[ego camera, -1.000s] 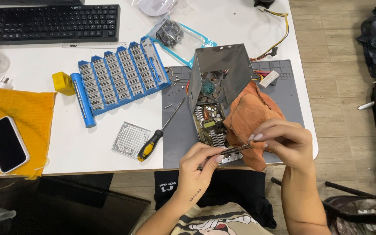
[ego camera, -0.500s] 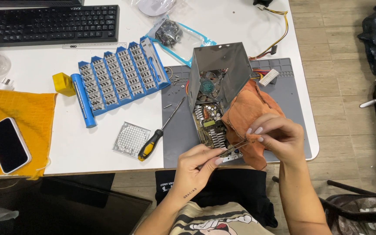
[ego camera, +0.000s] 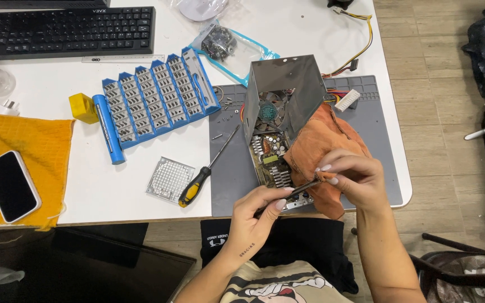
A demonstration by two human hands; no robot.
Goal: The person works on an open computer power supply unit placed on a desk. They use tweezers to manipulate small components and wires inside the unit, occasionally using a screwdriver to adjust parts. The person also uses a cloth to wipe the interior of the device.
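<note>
View from above of two hands at the near edge of a white table (ego camera: 141, 196). The left hand (ego camera: 256, 210) closes its fingers round the near end of a thin dark tool (ego camera: 298, 189); what kind of tool it is cannot be told. The tool's long axis runs diagonally, from lower left at the left hand up and to the right, its far tip pointing toward the right hand (ego camera: 352, 177). The right hand pinches a fold of orange cloth (ego camera: 318, 143) between thumb and fingertips, right at the tool's tip, so tip and cloth meet there.

Both hands work just in front of an opened metal power supply box (ego camera: 282, 95), which stands on a grey work mat (ego camera: 377, 123); its cover is tilted up, showing a fan and a circuit board (ego camera: 270, 160) inside. The cloth drapes over the box's right side.

On the mat's left edge lies a screwdriver (ego camera: 206, 171) with a yellow-and-black handle, tip pointing up and right. Just left of it sits a square metal grille (ego camera: 169, 179). Farther left are a blue bit holder (ego camera: 152, 98), a yellow cloth (ego camera: 46, 151) bearing a phone (ego camera: 11, 185), and, at the far edge, a black keyboard (ego camera: 63, 31).
</note>
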